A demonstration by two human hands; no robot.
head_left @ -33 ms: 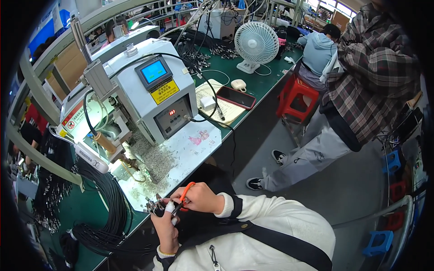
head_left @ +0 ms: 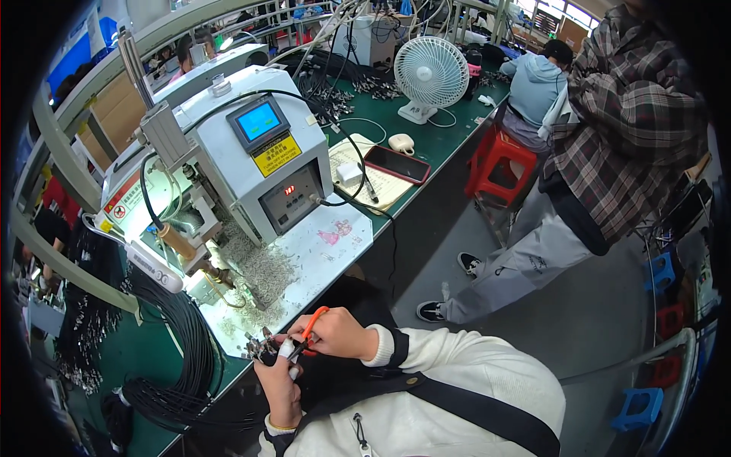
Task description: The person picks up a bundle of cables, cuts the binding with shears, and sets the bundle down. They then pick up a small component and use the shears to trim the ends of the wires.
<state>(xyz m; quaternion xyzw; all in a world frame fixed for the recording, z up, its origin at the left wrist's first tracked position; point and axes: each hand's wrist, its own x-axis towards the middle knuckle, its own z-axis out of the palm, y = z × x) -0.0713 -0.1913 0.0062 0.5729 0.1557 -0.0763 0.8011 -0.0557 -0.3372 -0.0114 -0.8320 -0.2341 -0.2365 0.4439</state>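
Note:
My left hand [head_left: 280,387] is closed around a bunch of black cables with metal connectors [head_left: 262,350] at their ends, close to the bench's front edge. A white wrapping [head_left: 286,349] covers part of its thumb. Against it, my right hand [head_left: 337,333] grips a pair of orange-handled pliers [head_left: 313,323], with the dark jaws pointing down toward the left hand. The jaws are partly hidden between the fingers, so I cannot tell what they touch. Just beyond my hands stands a bench machine [head_left: 255,80] with a lit blue screen, small metal scraps strewn over its base plate.
A thick coil of black cable [head_left: 194,335] lies on the green bench at left. Farther right are a phone [head_left: 397,164], a paper pad [head_left: 346,156] and a white fan [head_left: 432,76]. One person [head_left: 620,114] stands at right; another [head_left: 533,87] sits on a red stool [head_left: 504,164].
The head of the seated person has turned slightly. My hands, the pliers and the cables are where they were.

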